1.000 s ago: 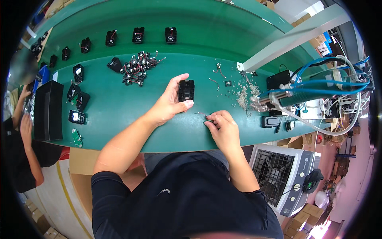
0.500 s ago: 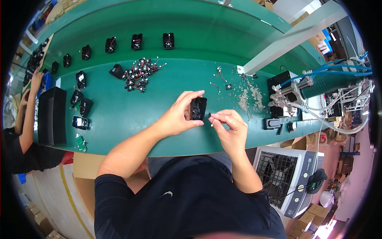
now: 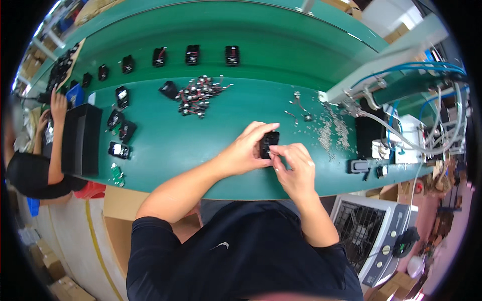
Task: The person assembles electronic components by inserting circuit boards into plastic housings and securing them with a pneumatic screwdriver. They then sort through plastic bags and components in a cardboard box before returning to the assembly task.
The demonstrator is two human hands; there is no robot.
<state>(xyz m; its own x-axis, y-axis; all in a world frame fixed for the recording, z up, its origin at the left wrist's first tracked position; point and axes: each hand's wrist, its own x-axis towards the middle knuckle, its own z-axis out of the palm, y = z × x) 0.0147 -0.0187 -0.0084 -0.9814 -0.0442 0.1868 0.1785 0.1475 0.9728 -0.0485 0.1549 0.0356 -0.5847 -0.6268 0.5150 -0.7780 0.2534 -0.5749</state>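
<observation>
A black open plastic housing (image 3: pixel 270 139) is gripped in my left hand (image 3: pixel 246 149), thumb below and fingers along its far side. At the housing's right edge, my right hand (image 3: pixel 295 163) has its thumb and fingertips pinched together on a small dark part, now mostly hidden by the fingers. Both hands are above the green table. Beyond them lies a pile of small connectors with red and black wires (image 3: pixel 198 95), with another black housing (image 3: pixel 168 90) beside it.
More housings (image 3: pixel 192 54) stand in a row along the back. A black bin (image 3: pixel 83 140) and a green circuit board (image 3: pixel 117 174) lie left, near a co-worker's arm (image 3: pixel 57 125). Small pale pieces (image 3: pixel 326 133) are scattered right, before a machine with blue hoses (image 3: pixel 401 108).
My right hand has brought the small part from beside the housing to its open face. The whole view has shifted, so the bench appears further right.
</observation>
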